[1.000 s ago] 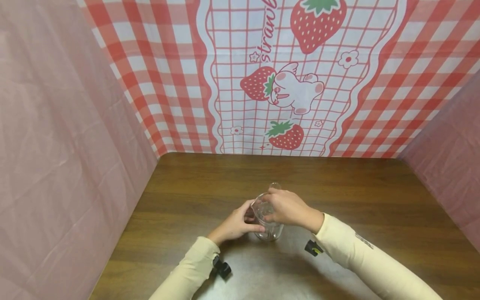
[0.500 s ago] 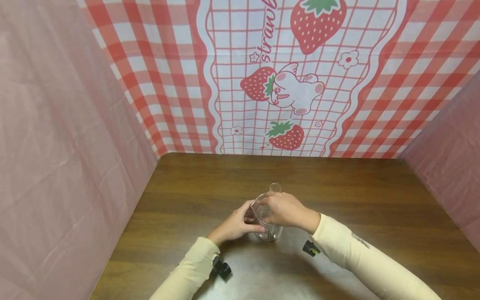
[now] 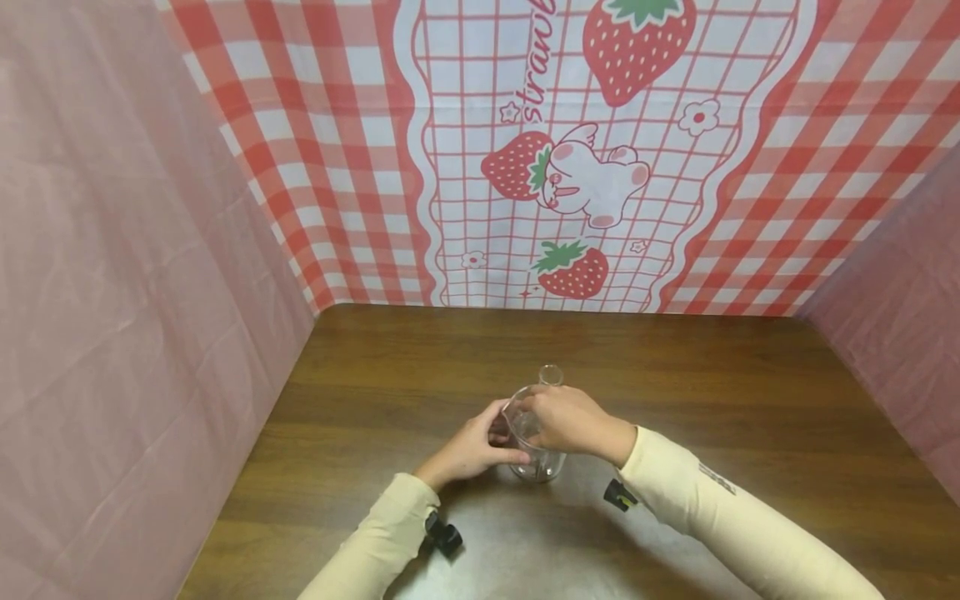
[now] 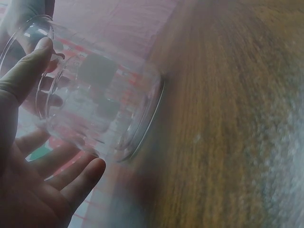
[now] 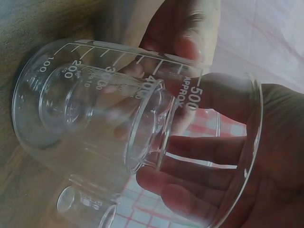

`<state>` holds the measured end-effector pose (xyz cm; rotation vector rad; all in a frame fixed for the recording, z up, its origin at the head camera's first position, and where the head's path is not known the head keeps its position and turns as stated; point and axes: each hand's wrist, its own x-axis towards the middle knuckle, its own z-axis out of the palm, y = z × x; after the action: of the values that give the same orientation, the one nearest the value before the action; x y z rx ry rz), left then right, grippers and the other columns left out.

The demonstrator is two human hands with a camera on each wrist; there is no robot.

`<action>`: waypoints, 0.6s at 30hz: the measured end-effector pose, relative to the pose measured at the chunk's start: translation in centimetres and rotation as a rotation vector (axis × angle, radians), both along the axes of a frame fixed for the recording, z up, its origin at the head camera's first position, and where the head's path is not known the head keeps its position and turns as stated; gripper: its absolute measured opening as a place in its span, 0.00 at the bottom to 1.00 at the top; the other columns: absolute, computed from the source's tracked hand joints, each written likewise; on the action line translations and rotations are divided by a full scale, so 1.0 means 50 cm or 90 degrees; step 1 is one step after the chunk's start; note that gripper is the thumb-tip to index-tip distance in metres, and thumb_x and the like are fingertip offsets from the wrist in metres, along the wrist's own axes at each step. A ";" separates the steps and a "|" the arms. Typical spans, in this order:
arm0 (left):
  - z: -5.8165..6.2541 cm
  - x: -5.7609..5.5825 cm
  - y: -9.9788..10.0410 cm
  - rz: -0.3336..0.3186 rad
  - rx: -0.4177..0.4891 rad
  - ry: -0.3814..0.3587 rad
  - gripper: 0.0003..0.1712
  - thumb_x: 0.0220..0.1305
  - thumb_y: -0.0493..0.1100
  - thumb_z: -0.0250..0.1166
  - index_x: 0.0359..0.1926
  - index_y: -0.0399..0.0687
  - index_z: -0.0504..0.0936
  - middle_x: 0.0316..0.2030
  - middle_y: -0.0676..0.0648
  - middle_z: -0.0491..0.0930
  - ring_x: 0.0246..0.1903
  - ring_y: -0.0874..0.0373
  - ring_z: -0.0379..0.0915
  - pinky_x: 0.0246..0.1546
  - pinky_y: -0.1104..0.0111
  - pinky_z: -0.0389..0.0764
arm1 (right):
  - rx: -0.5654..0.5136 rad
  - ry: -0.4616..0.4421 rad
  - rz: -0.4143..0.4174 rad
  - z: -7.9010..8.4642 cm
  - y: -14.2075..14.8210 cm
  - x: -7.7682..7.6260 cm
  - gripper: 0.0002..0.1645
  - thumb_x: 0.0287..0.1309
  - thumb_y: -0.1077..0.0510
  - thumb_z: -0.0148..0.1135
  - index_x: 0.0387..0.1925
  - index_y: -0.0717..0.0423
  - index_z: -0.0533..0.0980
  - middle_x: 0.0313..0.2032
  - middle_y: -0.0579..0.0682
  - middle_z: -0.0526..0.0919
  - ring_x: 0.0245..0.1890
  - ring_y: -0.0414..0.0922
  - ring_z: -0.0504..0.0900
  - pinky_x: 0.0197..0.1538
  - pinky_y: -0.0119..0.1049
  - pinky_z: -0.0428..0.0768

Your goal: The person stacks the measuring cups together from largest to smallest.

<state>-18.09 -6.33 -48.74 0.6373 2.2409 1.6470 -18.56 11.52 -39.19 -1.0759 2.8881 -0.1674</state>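
Note:
A large clear glass beaker (image 3: 538, 472) stands upright on the table, its white scale running up to 500 in the right wrist view. My left hand (image 3: 467, 450) holds it from the left, thumb in front and fingers round the far side. Through its mouth reaches my right hand (image 3: 576, 422), fingers inside the glass. There a smaller glass beaker (image 5: 137, 137) is nested, and my right thumb and fingers are at its rim, seemingly pinching it. Clear glass overlaps, so the exact contact is hard to see. Further back is another small glass beaker (image 3: 551, 376), also low in the right wrist view.
The brown wooden table (image 3: 375, 375) extends around the glassware. A red-and-white checked strawberry cloth (image 3: 465, 208) hangs behind, with pink cloth (image 3: 150, 292) along both sides. Both sleeves carry a small black wrist camera (image 3: 444, 534).
My right hand has dipped slightly lower into the large beaker and shifted a little left, uncovering more of the small beaker behind. The left hand keeps its place on the large beaker.

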 end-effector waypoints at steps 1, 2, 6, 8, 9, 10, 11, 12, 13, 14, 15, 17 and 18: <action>0.000 0.000 0.000 0.000 0.000 0.000 0.46 0.53 0.37 0.74 0.70 0.40 0.60 0.62 0.36 0.72 0.59 0.42 0.73 0.60 0.59 0.79 | -0.001 -0.002 -0.001 -0.001 0.000 0.000 0.29 0.41 0.50 0.78 0.48 0.55 0.82 0.52 0.56 0.84 0.44 0.54 0.85 0.46 0.48 0.86; 0.001 0.000 0.000 0.000 0.001 0.001 0.46 0.53 0.37 0.74 0.70 0.40 0.60 0.62 0.36 0.72 0.59 0.42 0.73 0.60 0.58 0.79 | -0.001 -0.002 0.001 -0.001 -0.001 -0.001 0.29 0.41 0.51 0.78 0.48 0.56 0.82 0.52 0.57 0.84 0.44 0.54 0.85 0.47 0.48 0.86; 0.001 0.001 -0.001 -0.004 -0.001 0.004 0.46 0.53 0.39 0.74 0.70 0.42 0.60 0.62 0.36 0.72 0.59 0.42 0.73 0.61 0.59 0.79 | -0.003 0.003 0.004 -0.002 -0.001 -0.001 0.28 0.40 0.53 0.78 0.47 0.57 0.82 0.50 0.57 0.84 0.45 0.54 0.85 0.48 0.48 0.86; 0.000 0.001 -0.002 -0.005 -0.004 0.007 0.46 0.53 0.40 0.74 0.69 0.42 0.61 0.62 0.37 0.73 0.59 0.43 0.73 0.60 0.60 0.79 | -0.006 0.007 0.008 -0.002 -0.001 0.000 0.27 0.40 0.54 0.78 0.46 0.58 0.83 0.49 0.57 0.84 0.44 0.54 0.85 0.48 0.48 0.86; 0.000 0.001 -0.003 -0.006 -0.004 0.008 0.45 0.53 0.40 0.74 0.69 0.42 0.61 0.62 0.37 0.73 0.59 0.43 0.74 0.60 0.61 0.79 | -0.007 0.006 0.007 -0.002 -0.001 0.001 0.27 0.39 0.54 0.78 0.45 0.58 0.83 0.49 0.57 0.84 0.44 0.53 0.85 0.48 0.48 0.86; 0.000 0.001 -0.003 -0.006 -0.005 0.010 0.45 0.53 0.40 0.74 0.69 0.42 0.61 0.62 0.37 0.73 0.59 0.43 0.74 0.60 0.61 0.79 | -0.007 0.006 0.008 -0.002 -0.002 0.001 0.26 0.39 0.55 0.78 0.45 0.58 0.83 0.48 0.57 0.85 0.43 0.53 0.85 0.48 0.48 0.86; 0.000 0.001 -0.003 -0.005 -0.006 0.011 0.45 0.53 0.40 0.75 0.69 0.42 0.61 0.61 0.37 0.73 0.59 0.43 0.74 0.60 0.61 0.79 | -0.010 0.005 0.008 -0.001 -0.002 0.001 0.26 0.39 0.55 0.78 0.44 0.57 0.83 0.48 0.56 0.85 0.43 0.52 0.85 0.48 0.47 0.86; 0.000 0.001 -0.003 -0.005 -0.007 0.011 0.45 0.53 0.41 0.75 0.69 0.42 0.62 0.61 0.37 0.73 0.59 0.43 0.74 0.60 0.62 0.79 | -0.011 0.005 0.010 -0.001 -0.002 0.002 0.26 0.39 0.55 0.79 0.44 0.57 0.84 0.47 0.56 0.85 0.43 0.52 0.85 0.48 0.47 0.86; 0.000 0.001 -0.003 -0.004 -0.007 0.012 0.45 0.53 0.41 0.75 0.69 0.42 0.62 0.61 0.37 0.74 0.59 0.43 0.74 0.60 0.62 0.79 | -0.011 0.005 0.011 -0.001 -0.002 0.002 0.26 0.38 0.55 0.79 0.44 0.57 0.84 0.47 0.56 0.85 0.43 0.52 0.85 0.48 0.47 0.86; 0.001 0.002 -0.003 -0.003 -0.007 0.013 0.45 0.53 0.41 0.75 0.69 0.42 0.62 0.61 0.37 0.74 0.58 0.43 0.74 0.60 0.62 0.79 | -0.011 0.006 0.014 -0.001 -0.003 0.002 0.25 0.38 0.55 0.79 0.43 0.57 0.84 0.46 0.56 0.85 0.43 0.51 0.85 0.48 0.47 0.86; 0.001 0.002 -0.003 -0.003 -0.008 0.012 0.45 0.53 0.41 0.75 0.69 0.42 0.62 0.61 0.38 0.74 0.58 0.43 0.74 0.60 0.62 0.79 | -0.011 0.007 0.017 -0.001 -0.002 0.002 0.25 0.38 0.55 0.79 0.43 0.57 0.84 0.46 0.55 0.85 0.43 0.51 0.85 0.49 0.47 0.85; 0.002 0.002 -0.003 -0.001 -0.008 0.014 0.45 0.53 0.41 0.75 0.69 0.42 0.62 0.61 0.37 0.74 0.59 0.42 0.74 0.60 0.62 0.79 | -0.011 0.011 0.024 -0.001 -0.003 0.001 0.24 0.38 0.56 0.78 0.42 0.56 0.84 0.45 0.55 0.85 0.43 0.50 0.85 0.49 0.47 0.85; 0.002 0.002 -0.003 -0.001 -0.007 0.014 0.45 0.53 0.41 0.75 0.69 0.42 0.62 0.61 0.37 0.73 0.59 0.42 0.74 0.60 0.62 0.79 | -0.009 0.013 0.029 -0.001 -0.003 0.001 0.24 0.38 0.56 0.78 0.42 0.57 0.84 0.45 0.55 0.85 0.42 0.50 0.85 0.49 0.46 0.85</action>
<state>-18.00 -6.46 -48.66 0.6571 2.2621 1.6324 -18.53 11.39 -39.22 -1.1510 2.8820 -0.1754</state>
